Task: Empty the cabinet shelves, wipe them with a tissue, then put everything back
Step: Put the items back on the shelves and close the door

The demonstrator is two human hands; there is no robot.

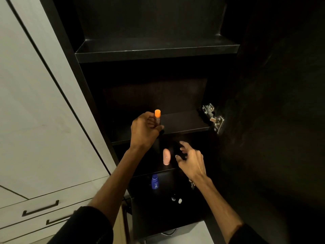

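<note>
I see dark cabinet (pixel 91 95) interior swallowing detail, left hand (pixel 144 129) gripping orange-capped tube (pixel 157 118), its body half hidden, right hand (pixel 190 159) loose, fingers spread beside pink bottle (pixel 166 156), blue bottle (pixel 154 182) below, two small vials (pixel 176 199) barely legible.

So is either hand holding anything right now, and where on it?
The left hand grips the orange-capped bottle round its dark body, below the cap. The right hand is open and holds nothing.

At frame centre, the left hand (pixel 144 128) holds the orange-capped tube (pixel 157 118) over a dark cabinet shelf (pixel 184 123); below, a pink rounded bottle (pixel 166 156) stands left of the right hand (pixel 190 160); lower, a blue bottle (pixel 154 182).
</note>
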